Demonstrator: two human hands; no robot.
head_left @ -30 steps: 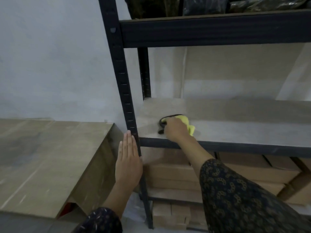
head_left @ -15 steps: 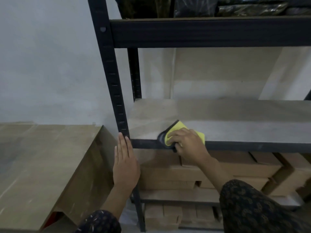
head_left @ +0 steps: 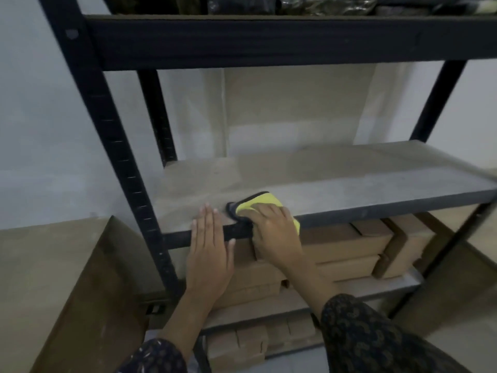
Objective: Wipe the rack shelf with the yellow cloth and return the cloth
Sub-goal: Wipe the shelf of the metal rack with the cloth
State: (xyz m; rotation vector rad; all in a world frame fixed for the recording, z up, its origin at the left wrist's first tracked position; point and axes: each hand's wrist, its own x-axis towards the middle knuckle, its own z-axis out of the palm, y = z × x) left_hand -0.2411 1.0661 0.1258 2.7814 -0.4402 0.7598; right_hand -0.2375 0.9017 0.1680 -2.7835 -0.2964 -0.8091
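The rack shelf (head_left: pixel 336 181) is a bare grey-brown board in a black metal frame, at chest height. A yellow cloth (head_left: pixel 259 202) with a dark edge lies at the shelf's front edge, left of centre. My right hand (head_left: pixel 274 232) presses down on the cloth and covers its near part, with the fingers over the front rail. My left hand (head_left: pixel 211 238) lies flat beside it, fingers together and resting on the front rail and shelf lip, holding nothing.
A black upright post (head_left: pixel 118 146) stands at the left front of the rack. Brown cardboard boxes (head_left: pixel 349 251) fill the shelf below. A large cardboard box (head_left: pixel 53 278) stands left of the rack. Dark bags (head_left: pixel 295 4) sit on the shelf above.
My left hand has moved right from the upright post onto the shelf's front rail. My right hand has dragged the cloth from further back to the front edge. The view has shifted right.
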